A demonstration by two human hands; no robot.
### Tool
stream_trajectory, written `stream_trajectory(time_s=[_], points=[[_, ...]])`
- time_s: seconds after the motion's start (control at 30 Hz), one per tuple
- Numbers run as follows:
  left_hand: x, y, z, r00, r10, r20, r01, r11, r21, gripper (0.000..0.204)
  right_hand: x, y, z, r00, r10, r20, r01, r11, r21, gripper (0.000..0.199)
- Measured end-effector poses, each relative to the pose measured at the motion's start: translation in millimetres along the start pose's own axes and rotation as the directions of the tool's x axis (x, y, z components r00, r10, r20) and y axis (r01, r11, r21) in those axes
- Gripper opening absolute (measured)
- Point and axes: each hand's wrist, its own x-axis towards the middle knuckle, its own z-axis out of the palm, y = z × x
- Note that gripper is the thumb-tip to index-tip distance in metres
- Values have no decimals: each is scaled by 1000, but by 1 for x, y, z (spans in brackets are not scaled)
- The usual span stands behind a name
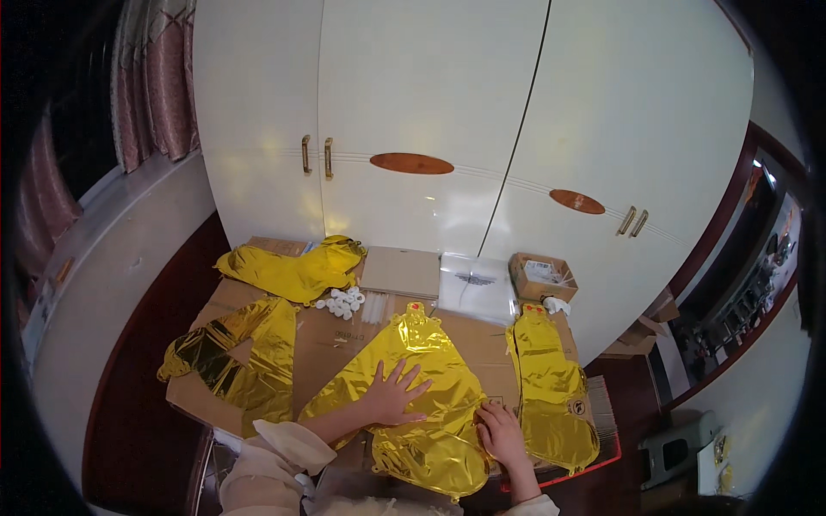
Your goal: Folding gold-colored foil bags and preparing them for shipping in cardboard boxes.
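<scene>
A flat, shiny gold foil balloon [430,361] lies spread in front of me on cardboard. Fingers spread, my left hand [397,396] rests flat on its middle. At the balloon's right edge, my right hand [501,433] touches the foil with its fingers bent slightly; whether they pinch the edge is hard to make out. To the right lies another gold foil balloon [551,387], long and narrow. One more gold foil balloon [271,344], ring-like with a gap in it, lies at the left. A crumpled gold foil piece [297,268] sits at the back left.
Behind the foil are small white rolls [342,303], a flat brown cardboard piece [400,271], clear plastic bags [476,288] and a small open cardboard box [544,277]. White cabinet doors [413,95] rise at the back. A grey stool [680,447] stands at the right.
</scene>
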Motion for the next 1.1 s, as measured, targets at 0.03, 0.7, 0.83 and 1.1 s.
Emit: stream_trajectory(time_s=[0.03,0.7,0.83,1.1], points=[[0,0,1,1000,-1,-1,1,1000,-3,85,0,0,0,1000,2,4,-2,1000,-2,36],[63,-112,-17,964,27,-264,55,952,301,36,78,-63,2,929,-310,202,317,949,-1,39],[115,-162,-17,939,90,-332,48,922,385,15,91,-77,15,896,-360,261,380,924,-30,39],[138,-207,-10,925,306,-224,-151,838,524,12,82,-76,16,908,-350,230,343,937,69,37]])
